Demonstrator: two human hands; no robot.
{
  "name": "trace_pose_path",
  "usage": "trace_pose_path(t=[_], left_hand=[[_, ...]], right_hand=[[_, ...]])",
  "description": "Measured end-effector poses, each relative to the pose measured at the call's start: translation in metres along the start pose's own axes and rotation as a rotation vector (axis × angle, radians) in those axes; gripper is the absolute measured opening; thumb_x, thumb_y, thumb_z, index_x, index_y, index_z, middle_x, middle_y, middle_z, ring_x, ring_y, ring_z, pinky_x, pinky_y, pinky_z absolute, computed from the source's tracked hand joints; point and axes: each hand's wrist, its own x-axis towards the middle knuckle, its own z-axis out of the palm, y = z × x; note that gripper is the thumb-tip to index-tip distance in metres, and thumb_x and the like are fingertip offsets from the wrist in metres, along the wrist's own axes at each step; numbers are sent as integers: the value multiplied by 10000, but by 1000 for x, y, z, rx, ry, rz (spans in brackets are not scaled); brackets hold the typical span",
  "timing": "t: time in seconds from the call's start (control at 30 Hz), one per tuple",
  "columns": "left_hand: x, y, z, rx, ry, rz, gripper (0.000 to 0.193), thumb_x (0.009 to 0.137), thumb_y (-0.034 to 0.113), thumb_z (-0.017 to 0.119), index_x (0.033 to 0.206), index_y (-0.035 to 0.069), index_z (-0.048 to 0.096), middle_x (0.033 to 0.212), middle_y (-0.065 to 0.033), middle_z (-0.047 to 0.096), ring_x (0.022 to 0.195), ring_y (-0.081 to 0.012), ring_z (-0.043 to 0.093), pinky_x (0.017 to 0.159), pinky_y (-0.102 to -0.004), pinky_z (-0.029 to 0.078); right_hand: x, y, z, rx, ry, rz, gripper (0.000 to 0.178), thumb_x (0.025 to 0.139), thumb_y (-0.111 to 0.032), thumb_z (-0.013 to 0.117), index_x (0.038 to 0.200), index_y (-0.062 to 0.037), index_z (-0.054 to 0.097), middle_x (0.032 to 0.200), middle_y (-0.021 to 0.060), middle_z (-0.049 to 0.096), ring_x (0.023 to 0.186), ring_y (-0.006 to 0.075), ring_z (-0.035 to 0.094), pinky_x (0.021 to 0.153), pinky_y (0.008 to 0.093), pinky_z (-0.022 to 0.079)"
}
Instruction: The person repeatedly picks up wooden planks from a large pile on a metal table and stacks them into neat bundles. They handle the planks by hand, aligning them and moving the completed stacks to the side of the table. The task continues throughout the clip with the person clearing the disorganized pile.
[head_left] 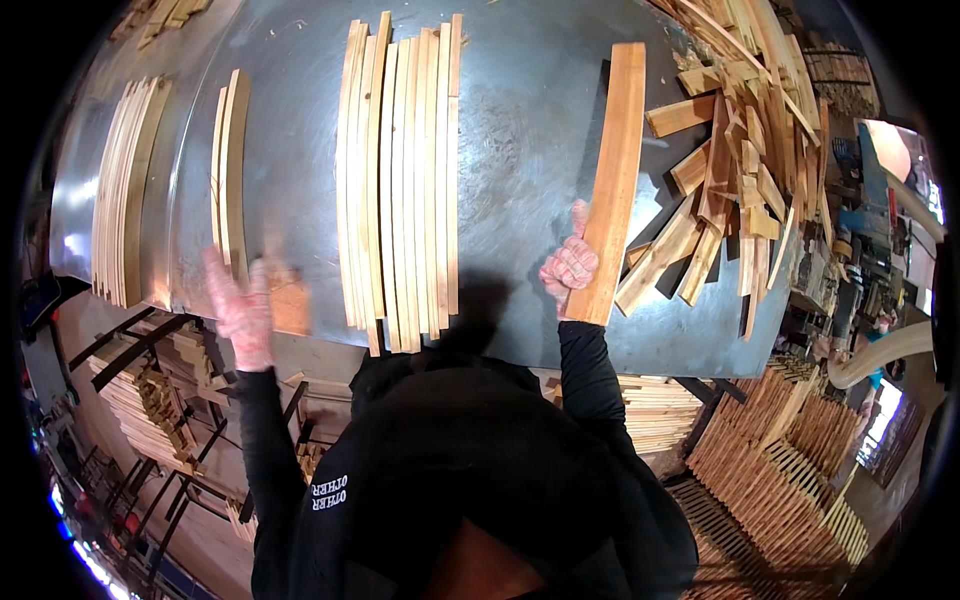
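My right hand [570, 266] is closed on the left edge of a long reddish-brown wooden board [614, 170], near its lower end, with one finger pointing up along it. The board is tilted slightly and throws a dark shadow on the metal table [530, 120]. On the left, my left hand [240, 308] has its fingers spread and holds nothing. It is at the near end of a small group of pale wooden strips [231, 170]. Beside that hand a blurred orange-brown patch shows, which I cannot make out. A wider row of pale strips [402, 190] lies between my hands.
A jumbled heap of wood offcuts [735, 170] covers the table's right side. Another row of strips [128, 190] lies at the far left. Below the table edge stand stacked lumber [140, 400] on the left and a large wood stack [760, 470] on the right.
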Motion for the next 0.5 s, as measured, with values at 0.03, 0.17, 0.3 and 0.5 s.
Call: trace_pose_path(t=[0.03,0.17,0.3,0.5], left_hand=[[-7,46,3,-488,-277,-351,602,983,273,656,1482,35,419,1372,-149,572,1231,-267,576,1058,-382,473],[-69,152,64,-1186,-1197,-452,598,1001,374,586,1478,52,423,1286,-113,588,1109,-232,616,944,-363,533],[-33,248,42,-1162,-1327,-454,473,971,323,615,1328,28,518,781,-61,597,601,-113,571,531,-217,468],[41,188,-8,-1168,-705,-513,326,964,239,658,1222,55,579,741,-23,632,516,-87,582,435,-220,473]], right_hand=[[13,11,14,22,6,-11,573,1079,-311,356,1608,-171,188,738,38,568,570,153,539,702,354,468],[58,47,15,34,1,56,622,1064,-301,425,1610,-155,163,674,34,524,495,155,500,485,309,402],[108,72,71,-520,383,142,697,972,-401,614,1550,-111,353,789,59,599,681,182,585,631,301,495],[198,102,96,-1552,279,62,600,1028,-366,562,1460,40,464,1163,103,665,1023,176,621,936,323,500]])
